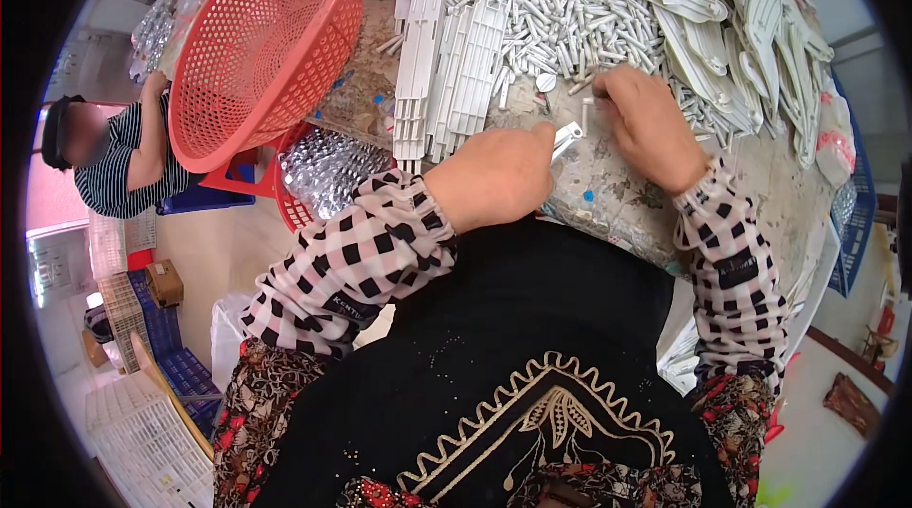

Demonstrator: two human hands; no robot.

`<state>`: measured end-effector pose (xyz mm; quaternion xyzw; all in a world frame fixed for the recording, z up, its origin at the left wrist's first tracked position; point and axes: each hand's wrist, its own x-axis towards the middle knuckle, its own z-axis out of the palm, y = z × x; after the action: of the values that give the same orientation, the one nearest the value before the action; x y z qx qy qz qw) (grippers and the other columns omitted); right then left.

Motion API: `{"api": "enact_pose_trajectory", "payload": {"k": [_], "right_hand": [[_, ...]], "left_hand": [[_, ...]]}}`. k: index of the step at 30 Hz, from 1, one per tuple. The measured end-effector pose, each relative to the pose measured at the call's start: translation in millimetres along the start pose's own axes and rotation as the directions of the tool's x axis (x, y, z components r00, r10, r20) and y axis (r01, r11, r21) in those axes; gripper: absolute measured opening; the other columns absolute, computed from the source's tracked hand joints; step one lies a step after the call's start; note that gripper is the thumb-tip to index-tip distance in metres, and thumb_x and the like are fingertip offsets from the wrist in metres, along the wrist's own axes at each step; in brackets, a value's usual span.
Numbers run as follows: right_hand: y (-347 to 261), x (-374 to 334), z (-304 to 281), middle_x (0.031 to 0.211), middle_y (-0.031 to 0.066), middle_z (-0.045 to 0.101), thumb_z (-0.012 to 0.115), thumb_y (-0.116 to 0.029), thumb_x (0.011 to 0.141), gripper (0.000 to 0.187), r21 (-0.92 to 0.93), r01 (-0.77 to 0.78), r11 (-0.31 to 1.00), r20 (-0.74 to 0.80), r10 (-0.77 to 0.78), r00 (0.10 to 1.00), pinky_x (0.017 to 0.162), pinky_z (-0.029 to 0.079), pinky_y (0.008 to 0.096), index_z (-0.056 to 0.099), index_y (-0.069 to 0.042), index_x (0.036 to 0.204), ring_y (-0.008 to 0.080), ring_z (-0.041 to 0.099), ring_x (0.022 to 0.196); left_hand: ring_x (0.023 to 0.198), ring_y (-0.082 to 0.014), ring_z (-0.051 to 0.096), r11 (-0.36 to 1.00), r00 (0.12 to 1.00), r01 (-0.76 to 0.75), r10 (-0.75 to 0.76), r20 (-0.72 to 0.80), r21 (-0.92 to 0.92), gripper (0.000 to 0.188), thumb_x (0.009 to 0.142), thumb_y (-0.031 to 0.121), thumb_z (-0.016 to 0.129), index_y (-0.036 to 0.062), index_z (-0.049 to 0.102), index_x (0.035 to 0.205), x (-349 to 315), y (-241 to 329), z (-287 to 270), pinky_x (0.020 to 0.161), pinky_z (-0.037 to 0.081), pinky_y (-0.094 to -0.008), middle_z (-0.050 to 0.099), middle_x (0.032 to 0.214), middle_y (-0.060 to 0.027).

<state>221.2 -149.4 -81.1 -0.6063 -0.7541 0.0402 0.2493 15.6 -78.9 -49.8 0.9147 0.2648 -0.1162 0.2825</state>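
Observation:
My left hand [499, 176] is closed around a small white plastic part [567, 136], whose rounded end with a hole sticks out past the thumb. My right hand [655, 128] is at the near edge of a heap of short white and silvery pegs [560, 9], its fingers curled and pinched together. Close by its fingertips is a single white peg [587, 115]; I cannot tell whether the fingers hold it. Between the hands and the heap, a small round-headed piece [545, 83] lies on the worn tabletop [617, 209].
Long white slatted plastic strips [418, 81] lie left of the heap, and curved white panels [760, 24] pile up at right. A red perforated basket [271, 52] leans at the left, above a second basket of shiny pieces [328, 166]. Another person [128, 152] is at far left.

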Motion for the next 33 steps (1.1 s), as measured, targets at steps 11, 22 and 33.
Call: {"api": "enact_pose_trajectory", "payload": {"k": [11, 22, 33], "right_hand": [[-25, 0, -13, 0.085, 0.0155, 0.052, 0.06, 0.001, 0.079, 0.011, 0.214, -0.064, 0.975, 0.111, 0.041, 0.993, 0.07, 0.045, 0.0406, 0.057, 0.0, 0.09, 0.0337, 0.054, 0.081], [-44, 30, -27, 0.096, 0.0155, 0.063, 0.057, -0.019, 0.088, 0.023, 0.011, -0.107, 0.994, 0.361, 0.095, 0.928, 0.079, 0.05, 0.0409, 0.062, 0.002, 0.096, 0.029, 0.061, 0.089], [-36, 64, 41, 0.078, 0.0216, 0.06, 0.042, -0.036, 0.1, 0.036, 0.259, -0.436, 0.862, 0.125, 0.418, 0.9, 0.067, 0.044, 0.047, 0.055, -0.002, 0.094, 0.0422, 0.057, 0.075]], "left_hand": [[0.084, -0.0431, 0.063, 0.999, 0.999, -0.042, 0.043, -0.03, 0.026, 0.024, 0.084, 0.012, 0.05, -0.005, 0.049, 0.1, 0, -2, 7, 0.076, 0.049, -0.0498, 0.065, 0.086, -0.026], [0.076, -0.0428, 0.064, 0.996, 0.99, -0.081, 0.084, -0.112, 0.029, 0.025, 0.083, 0.011, 0.051, -0.0051, 0.05, 0.102, -1, -6, 13, 0.069, 0.05, -0.0504, 0.064, 0.078, -0.0247], [0.076, -0.0414, 0.063, 0.986, 0.975, -0.168, 0.165, -0.146, -0.007, 0.024, 0.081, 0.009, 0.052, -0.0057, 0.05, 0.099, -1, -11, 11, 0.07, 0.05, -0.0494, 0.064, 0.079, -0.0235]]}}
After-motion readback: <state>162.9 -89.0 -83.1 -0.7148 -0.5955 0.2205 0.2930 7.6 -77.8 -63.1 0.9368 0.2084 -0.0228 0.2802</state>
